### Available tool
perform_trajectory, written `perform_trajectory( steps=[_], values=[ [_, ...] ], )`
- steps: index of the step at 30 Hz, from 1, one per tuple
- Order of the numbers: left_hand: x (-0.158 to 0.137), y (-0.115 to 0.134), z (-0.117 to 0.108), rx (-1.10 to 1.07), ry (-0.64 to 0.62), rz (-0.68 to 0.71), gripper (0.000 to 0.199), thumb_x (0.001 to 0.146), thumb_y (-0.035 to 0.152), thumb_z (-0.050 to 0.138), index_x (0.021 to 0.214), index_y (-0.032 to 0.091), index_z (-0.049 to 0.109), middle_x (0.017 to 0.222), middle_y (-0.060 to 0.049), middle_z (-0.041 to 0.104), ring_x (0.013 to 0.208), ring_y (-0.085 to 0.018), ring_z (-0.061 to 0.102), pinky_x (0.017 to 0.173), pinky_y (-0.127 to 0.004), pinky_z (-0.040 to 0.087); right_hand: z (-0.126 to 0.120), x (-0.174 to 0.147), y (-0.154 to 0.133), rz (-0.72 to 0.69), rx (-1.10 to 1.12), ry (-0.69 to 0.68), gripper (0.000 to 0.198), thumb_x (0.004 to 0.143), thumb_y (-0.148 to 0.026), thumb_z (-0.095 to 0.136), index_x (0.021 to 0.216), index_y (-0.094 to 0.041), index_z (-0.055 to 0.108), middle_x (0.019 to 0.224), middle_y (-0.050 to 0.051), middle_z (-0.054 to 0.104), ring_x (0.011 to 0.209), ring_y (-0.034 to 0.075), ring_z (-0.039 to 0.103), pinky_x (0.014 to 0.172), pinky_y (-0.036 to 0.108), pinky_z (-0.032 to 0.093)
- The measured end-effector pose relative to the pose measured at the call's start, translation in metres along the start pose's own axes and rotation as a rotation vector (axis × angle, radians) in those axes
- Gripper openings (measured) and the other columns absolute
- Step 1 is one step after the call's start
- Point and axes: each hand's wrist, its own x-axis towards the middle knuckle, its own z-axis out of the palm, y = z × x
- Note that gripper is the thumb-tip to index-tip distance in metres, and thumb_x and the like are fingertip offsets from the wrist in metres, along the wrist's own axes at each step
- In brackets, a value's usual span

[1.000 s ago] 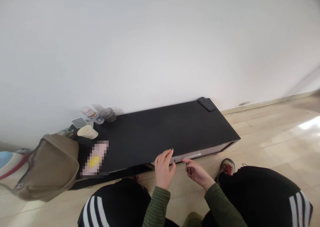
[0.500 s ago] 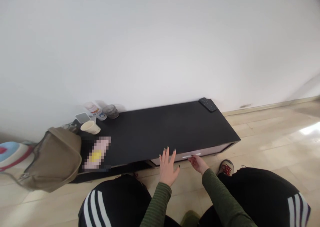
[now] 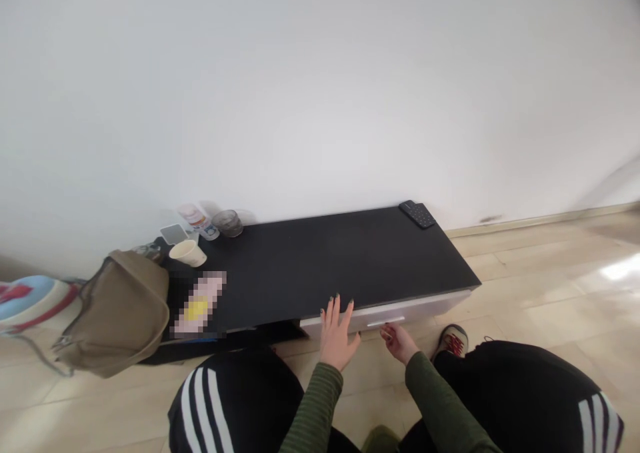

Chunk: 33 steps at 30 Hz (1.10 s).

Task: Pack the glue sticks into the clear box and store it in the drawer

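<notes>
Your right hand [image 3: 399, 343] grasps the handle [image 3: 385, 322] from beneath, lower centre of the frame; your left hand [image 3: 337, 336] spreads, holding nothing, by the counter's [image 3: 310, 260] front edge. The drawer [image 3: 433, 308] looks slightly out, its inside not yet showing.

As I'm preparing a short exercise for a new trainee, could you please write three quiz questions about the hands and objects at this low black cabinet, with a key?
1. Multiple choice: which hand has curled fingers right by the drawer handle?
A) left
B) right
C) both

2. True or false: the paper cup is nearer to the brown fabric bag than to the black keyboard.

3. Fill in: the left hand has its fingers ____.

Key:
1. B, the right hand.
2. True.
3. Spread apart.
</notes>
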Motion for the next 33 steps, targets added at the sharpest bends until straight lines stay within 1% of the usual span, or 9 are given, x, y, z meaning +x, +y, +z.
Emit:
perform_trajectory(
  steps=[5,8,10,12,15,19,22,27,33],
  values=[
    [0.003,0.001,-0.005,-0.019,0.020,-0.005,0.064,0.085,0.029,0.055,0.147,0.026,0.040,0.162,-0.010,0.018,0.149,-0.033,0.015,0.118,-0.058,0.014,-0.011,-0.042,0.010,0.140,-0.091,-0.027,0.011,0.085,-0.025,0.054,0.077,-0.017,0.054,0.079,0.009,0.070,0.064,0.018,0.071,0.046,0.019,0.041],
    [-0.002,0.003,-0.007,-0.047,0.023,-0.023,0.055,0.089,0.025,0.049,0.144,0.024,0.046,0.160,-0.011,0.025,0.148,-0.031,0.019,0.118,-0.055,0.020,-0.006,-0.081,0.004,0.158,-0.365,-0.296,0.020,0.078,-0.032,0.063,0.083,-0.013,0.061,0.092,0.015,0.073,0.063,0.021,0.072,0.049,0.021,0.043],
    [-0.015,0.006,-0.003,-0.074,0.016,-0.028,0.051,0.090,0.023,0.045,0.141,0.021,0.050,0.159,-0.012,0.029,0.148,-0.030,0.021,0.117,-0.054,0.024,0.001,-0.103,-0.008,0.074,-0.521,-0.504,0.027,0.078,-0.039,0.062,0.085,-0.013,0.063,0.096,0.014,0.073,0.063,0.019,0.072,0.051,0.021,0.043],
    [-0.036,0.011,0.007,-0.099,-0.010,-0.002,0.050,0.090,0.022,0.043,0.139,0.021,0.051,0.158,-0.010,0.031,0.147,-0.030,0.024,0.117,-0.054,0.026,0.008,-0.113,-0.024,-0.053,-0.633,-0.558,0.031,0.080,-0.044,0.056,0.082,-0.014,0.063,0.089,0.012,0.073,0.059,0.017,0.070,0.049,0.021,0.041],
    [-0.073,0.020,0.025,-0.132,-0.094,0.047,0.050,0.089,0.020,0.042,0.137,0.024,0.053,0.154,-0.008,0.038,0.145,-0.030,0.030,0.115,-0.056,0.031,0.016,-0.105,-0.047,-0.322,-0.835,-0.297,0.028,0.083,-0.041,0.048,0.083,-0.017,0.061,0.081,0.008,0.072,0.062,0.018,0.068,0.053,0.025,0.042],
    [-0.103,0.029,0.039,-0.138,-0.203,0.096,0.053,0.082,0.017,0.049,0.134,0.023,0.056,0.146,-0.010,0.050,0.138,-0.031,0.042,0.115,-0.060,0.030,0.020,-0.076,-0.053,-0.534,-1.156,0.099,0.031,0.077,-0.027,0.058,0.106,-0.018,0.061,0.104,0.014,0.070,0.101,0.027,0.065,0.081,0.034,0.045],
    [-0.109,0.031,0.044,-0.180,-0.167,0.151,0.047,0.080,0.015,0.050,0.124,0.022,0.063,0.139,-0.011,0.057,0.131,-0.030,0.050,0.112,-0.060,0.036,0.020,-0.063,-0.042,-0.386,-1.328,0.052,0.040,0.080,-0.030,0.057,0.116,-0.012,0.057,0.106,0.019,0.069,0.103,0.031,0.064,0.083,0.035,0.043],
    [-0.119,0.041,0.053,-0.334,-0.006,0.248,0.048,0.070,0.008,0.051,0.113,0.022,0.066,0.122,-0.010,0.066,0.116,-0.027,0.059,0.104,-0.054,0.045,0.016,-0.064,-0.033,-0.354,-1.384,0.000,0.026,0.080,-0.029,0.055,0.099,-0.011,0.059,0.100,0.018,0.069,0.094,0.028,0.065,0.075,0.031,0.041],
    [-0.139,0.067,0.066,-0.451,-0.249,0.134,0.027,0.066,0.013,0.055,0.088,0.021,0.068,0.087,-0.009,0.068,0.088,-0.023,0.063,0.080,-0.036,0.052,0.032,-0.101,-0.043,-0.579,-1.292,0.038,0.022,0.069,-0.031,0.064,0.084,-0.020,0.052,0.075,0.001,0.063,0.069,0.018,0.058,0.061,0.025,0.033]
  ],
)
